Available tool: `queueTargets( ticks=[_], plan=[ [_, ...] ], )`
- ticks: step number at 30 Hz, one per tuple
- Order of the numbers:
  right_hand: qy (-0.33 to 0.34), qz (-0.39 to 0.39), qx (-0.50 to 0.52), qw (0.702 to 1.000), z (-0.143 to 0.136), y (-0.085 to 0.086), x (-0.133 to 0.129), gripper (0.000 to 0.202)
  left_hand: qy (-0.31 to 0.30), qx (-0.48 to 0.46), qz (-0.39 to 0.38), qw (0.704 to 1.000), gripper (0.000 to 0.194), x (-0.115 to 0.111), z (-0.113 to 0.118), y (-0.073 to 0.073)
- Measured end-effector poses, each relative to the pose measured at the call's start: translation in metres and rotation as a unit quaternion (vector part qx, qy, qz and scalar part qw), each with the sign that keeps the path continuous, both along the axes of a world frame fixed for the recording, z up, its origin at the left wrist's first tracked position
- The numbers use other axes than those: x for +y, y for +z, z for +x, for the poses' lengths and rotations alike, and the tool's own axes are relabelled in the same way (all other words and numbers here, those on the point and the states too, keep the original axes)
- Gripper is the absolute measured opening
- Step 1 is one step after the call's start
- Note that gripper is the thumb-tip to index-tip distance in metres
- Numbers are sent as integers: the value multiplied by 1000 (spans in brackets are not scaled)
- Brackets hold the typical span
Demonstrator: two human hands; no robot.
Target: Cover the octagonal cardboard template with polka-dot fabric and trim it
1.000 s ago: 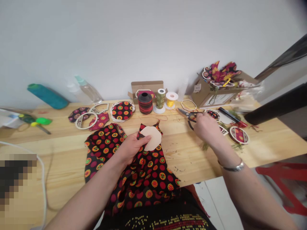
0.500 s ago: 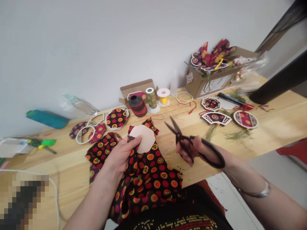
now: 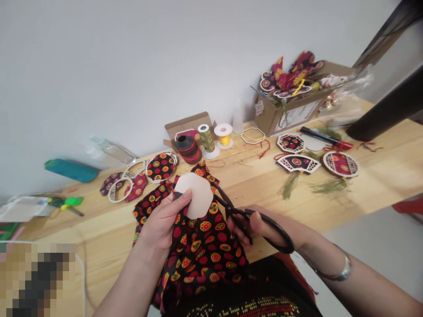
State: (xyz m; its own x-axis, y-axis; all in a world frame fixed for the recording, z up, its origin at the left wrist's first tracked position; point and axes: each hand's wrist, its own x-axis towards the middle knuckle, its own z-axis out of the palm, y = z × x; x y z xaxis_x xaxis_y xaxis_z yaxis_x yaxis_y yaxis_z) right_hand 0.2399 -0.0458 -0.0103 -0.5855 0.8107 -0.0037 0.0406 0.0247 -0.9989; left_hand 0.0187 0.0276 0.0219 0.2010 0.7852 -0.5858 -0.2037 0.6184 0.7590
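A: Where does the cream panel point(image 3: 200, 196) lie from the scissors point(image 3: 234, 210)?
B: Just left of them, over the printed fabric point(image 3: 211, 246). Their long axis slants, blades up and leftward beside the panel's right edge.
A: And the hands?
B: The left hand point(image 3: 161, 218) is nearer, its grip clamped on panel and fabric, thumb over the panel's left side. The right hand point(image 3: 255, 221), right of the panel, has its grip closed around the scissor handles. Whether cloth sits between the blades, I can't tell.
A: Its look?
B: Flat, plain, blunt-cornered. The fabric is black with red and orange motifs. Beyond the panel, a black-and-red thread spool point(image 3: 189, 150) stands on the counter point(image 3: 256, 189).
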Motion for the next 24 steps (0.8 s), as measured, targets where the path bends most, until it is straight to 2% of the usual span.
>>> queueTargets(
  ticks=[9, 19, 24],
  plan=[
    [-15, -11, 19, 1000, -11, 0, -2, 68, 10, -28, -8, 1000, 31, -11, 0, -7],
    [-26, -31, 22, 999, -10, -2, -5, 71, -10, -44, -9, 999, 32, -15, 1, -6],
    [-28, -19, 6, 999, -8, -3, -7, 66, -13, -50, -5, 999, 28, -16, 0, -5]
  ],
)
